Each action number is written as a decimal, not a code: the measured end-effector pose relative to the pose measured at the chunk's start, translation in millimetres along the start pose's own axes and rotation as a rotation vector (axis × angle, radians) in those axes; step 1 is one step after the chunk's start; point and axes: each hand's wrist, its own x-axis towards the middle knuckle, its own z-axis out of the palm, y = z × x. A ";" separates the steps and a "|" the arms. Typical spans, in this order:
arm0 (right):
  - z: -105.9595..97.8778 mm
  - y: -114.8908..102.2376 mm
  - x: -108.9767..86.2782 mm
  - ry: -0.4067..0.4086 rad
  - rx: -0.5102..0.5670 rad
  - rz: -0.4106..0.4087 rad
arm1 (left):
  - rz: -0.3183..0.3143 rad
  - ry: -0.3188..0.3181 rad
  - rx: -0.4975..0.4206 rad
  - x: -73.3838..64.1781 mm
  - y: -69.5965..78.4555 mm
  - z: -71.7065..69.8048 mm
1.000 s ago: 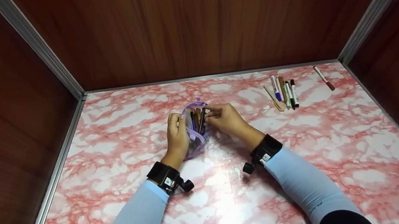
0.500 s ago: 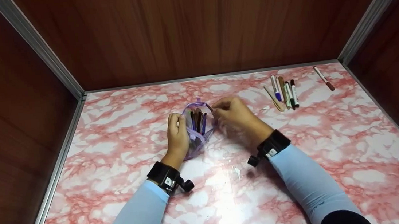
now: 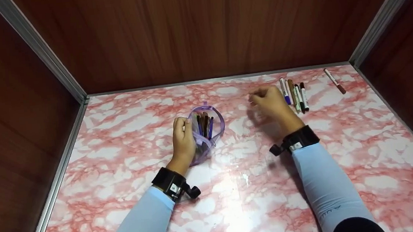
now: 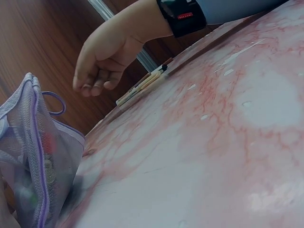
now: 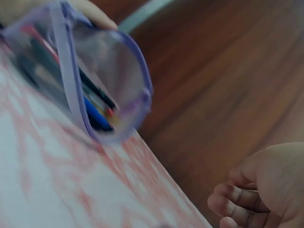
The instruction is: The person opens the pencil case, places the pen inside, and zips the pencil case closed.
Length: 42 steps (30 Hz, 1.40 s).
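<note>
A purple-edged mesh pencil pouch [image 3: 223, 123] lies on the table with its mouth unzipped. My left hand [image 3: 183, 139] grips its left side, thumb on the rim. Several pens [image 3: 206, 125] stick up inside; a blue pen [image 5: 97, 115] shows through the mouth in the right wrist view. To the right of the pouch, my right hand [image 3: 271, 102] is in the air above the table, fingers loosely curled and holding nothing. Just beyond it lies a group of pens and markers [image 3: 297, 97], partly hidden by this hand. In the left wrist view the mesh [image 4: 61, 147] blurs the contents.
A single white marker with a brown-red cap [image 3: 335, 81] lies apart at the far right. The red-and-white marbled table [image 3: 131, 199] is bounded by brown wood panels [image 3: 205, 29] at the back and sides, with metal edging [image 3: 42, 48].
My right hand has left a pen inside the pouch, let go of the pouch's rim, and moved right toward the loose pens. My left hand and the pouch stay in place.
</note>
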 end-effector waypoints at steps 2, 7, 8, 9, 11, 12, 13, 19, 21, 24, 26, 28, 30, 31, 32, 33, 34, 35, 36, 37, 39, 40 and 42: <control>-9.2 7.8 2.0 0.036 -0.025 0.004 | 0.002 0.000 -0.003 -0.1 0.0 0.1; -32.4 24.6 3.9 0.134 -0.133 -0.020 | 0.008 -0.004 0.004 -0.2 0.0 0.4; -37.0 27.3 3.8 0.157 -0.160 -0.027 | 0.009 -0.004 0.008 -0.2 -0.1 0.4; -41.6 30.0 3.7 0.174 -0.171 -0.031 | 0.009 -0.003 0.010 -0.2 -0.2 0.4; -50.8 35.1 2.3 0.214 -0.197 -0.027 | 0.008 -0.003 0.011 -0.3 -0.1 0.4; -55.6 37.8 1.7 0.234 -0.218 -0.027 | 0.009 -0.002 0.011 -0.4 0.0 0.4; -60.4 40.8 1.6 0.258 -0.225 -0.026 | 0.010 -0.002 0.011 -0.5 0.0 0.3; -84.3 60.4 3.8 0.398 -0.343 0.027 | 0.014 0.004 0.004 -0.2 -1.3 -0.1; -89.5 67.2 4.7 0.430 -0.370 0.042 | 0.013 0.008 0.000 0.0 -1.6 -0.2; -94.7 75.2 3.6 0.457 -0.400 0.056 | 0.012 0.012 -0.005 0.1 -1.7 -0.2; -97.0 79.7 2.8 0.449 -0.416 0.075 | 0.011 0.013 -0.005 0.1 -1.2 -0.1; -98.4 83.2 1.7 0.421 -0.420 0.100 | 0.007 0.011 -0.005 0.1 -0.8 -0.1; -99.1 86.5 1.3 0.384 -0.424 0.127 | 0.003 0.009 -0.001 0.0 -0.1 -0.1; -99.5 88.2 1.5 0.369 -0.428 0.138 | 0.000 0.005 0.002 -0.1 0.4 -0.1; -99.7 89.6 1.5 0.354 -0.433 0.144 | -0.004 0.003 0.005 -0.3 1.1 -0.2; -99.9 90.8 1.5 0.345 -0.439 0.142 | -0.005 0.001 0.010 -0.5 1.7 -0.2; -100.0 91.8 1.5 0.338 -0.448 0.139 | -0.005 -0.001 0.015 -0.7 2.3 -0.2; -100.3 92.5 1.6 0.332 -0.453 0.140 | -0.003 -0.002 0.017 -0.8 3.0 -0.2; -100.7 92.9 1.5 0.330 -0.459 0.137 | -0.001 -0.003 0.017 -1.0 3.6 -0.2; -101.0 93.0 1.3 0.326 -0.459 0.137 | 0.002 -0.003 0.018 -1.1 4.1 -0.2; -101.7 92.6 1.0 0.314 -0.456 0.145 | 0.010 0.000 0.018 -1.1 4.2 -0.3; -102.1 92.0 0.7 0.307 -0.448 0.154 | 0.012 0.002 0.017 -1.0 4.0 -0.3; -102.9 91.2 0.2 0.293 -0.430 0.169 | 0.017 0.003 0.016 -0.9 4.0 -0.3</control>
